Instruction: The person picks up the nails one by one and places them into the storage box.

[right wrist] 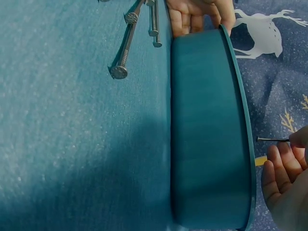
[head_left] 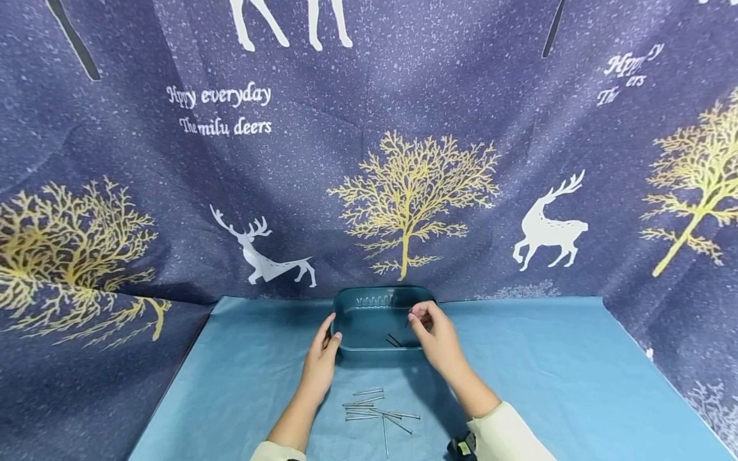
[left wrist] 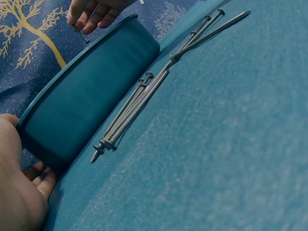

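Observation:
A dark teal plastic box point(head_left: 380, 350) with low walls stands on the table in the head view. My left hand point(head_left: 319, 366) grips its left end, thumb by the rim and fingers against the outer wall. Above the right part of the box, my right hand point(head_left: 439, 339) pinches a nail point(right wrist: 273, 139) between thumb and fingertips; its head points away from the hand in the right wrist view. A few dark nails point(head_left: 394, 340) lie inside the box near the front wall. In front of the box, several long steel nails point(left wrist: 132, 113) lie in a loose, partly crossed pile.
A blue cloth point(head_left: 230, 384) covers the table. Right behind the box hangs a dark blue curtain point(head_left: 461, 256) printed with deer and yellow trees. Beside the right sleeve is a small black object point(head_left: 461, 447) at the near edge of the head view.

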Available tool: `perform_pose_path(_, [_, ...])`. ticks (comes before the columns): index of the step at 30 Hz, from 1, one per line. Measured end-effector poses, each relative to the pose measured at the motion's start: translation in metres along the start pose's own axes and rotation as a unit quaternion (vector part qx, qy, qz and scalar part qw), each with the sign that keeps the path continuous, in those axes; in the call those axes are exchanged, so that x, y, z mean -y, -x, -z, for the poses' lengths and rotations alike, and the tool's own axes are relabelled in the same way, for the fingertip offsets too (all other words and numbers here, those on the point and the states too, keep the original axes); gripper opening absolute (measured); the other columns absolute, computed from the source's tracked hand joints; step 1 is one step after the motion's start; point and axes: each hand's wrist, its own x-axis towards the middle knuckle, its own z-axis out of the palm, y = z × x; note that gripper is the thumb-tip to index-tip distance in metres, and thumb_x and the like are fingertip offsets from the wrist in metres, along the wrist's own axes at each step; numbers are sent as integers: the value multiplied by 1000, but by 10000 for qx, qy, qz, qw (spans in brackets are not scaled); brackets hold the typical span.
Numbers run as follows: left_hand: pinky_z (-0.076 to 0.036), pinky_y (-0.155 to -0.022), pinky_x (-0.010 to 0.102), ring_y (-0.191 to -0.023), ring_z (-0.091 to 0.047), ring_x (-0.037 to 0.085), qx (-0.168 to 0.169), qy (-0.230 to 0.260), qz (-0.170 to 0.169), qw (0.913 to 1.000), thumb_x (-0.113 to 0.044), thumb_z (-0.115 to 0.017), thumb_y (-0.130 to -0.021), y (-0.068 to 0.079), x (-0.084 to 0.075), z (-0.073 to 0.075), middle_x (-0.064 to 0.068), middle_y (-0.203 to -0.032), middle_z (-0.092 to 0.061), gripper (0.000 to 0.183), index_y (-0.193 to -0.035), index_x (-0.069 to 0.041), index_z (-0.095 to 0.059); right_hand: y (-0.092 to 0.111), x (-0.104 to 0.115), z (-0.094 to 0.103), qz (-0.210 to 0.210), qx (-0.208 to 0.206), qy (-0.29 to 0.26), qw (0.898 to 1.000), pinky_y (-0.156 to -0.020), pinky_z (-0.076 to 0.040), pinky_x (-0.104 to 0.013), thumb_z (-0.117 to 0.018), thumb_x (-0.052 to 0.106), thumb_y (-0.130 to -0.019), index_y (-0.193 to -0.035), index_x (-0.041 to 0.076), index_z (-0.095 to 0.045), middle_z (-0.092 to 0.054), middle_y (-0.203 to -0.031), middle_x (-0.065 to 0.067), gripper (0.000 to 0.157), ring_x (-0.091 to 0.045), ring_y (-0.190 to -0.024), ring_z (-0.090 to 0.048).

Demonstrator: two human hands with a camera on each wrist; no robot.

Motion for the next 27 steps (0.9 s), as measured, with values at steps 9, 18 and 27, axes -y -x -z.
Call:
perform_pose_path(9, [-31, -118, 64, -154, -24, 40, 39, 7, -43, 10000, -34, -48, -108, -1, 2, -1, 10, -169, -20, 51, -157, -37, -34, -2, -1, -1, -163, 123, 58, 9998, -78, -54, -26, -67, 14, -99, -105, 13, -66, -70, -98, -2, 6, -14, -87, -64])
perform_pose_path(18, [-31, -118, 64, -154, -24, 40, 10, -48, -61, 10000, -35, -48, -108, -2, 3, -1, 10, -169, -20, 51, -157, -39, -34, 0, -2, -3, -56, 345, 56, 9994, -86, -55, -34, -70, 18, -97, -122, 9, -66, -68, -116, -13, 27, -20, -101, -64])
perform_pose_path(27, [-31, -118, 64, -154, -24, 39, 13, -11, -22, 10000, -34, -49, -108, -1, 1, 0, 10, -169, -20, 51, -157, -38, -35, 2, 0, -2, -103, 354, 44, 9993, -87, -55, -33, -69, 14, -97, -120, 11, -66, -67, -113, -9, 23, -19, -100, -63])
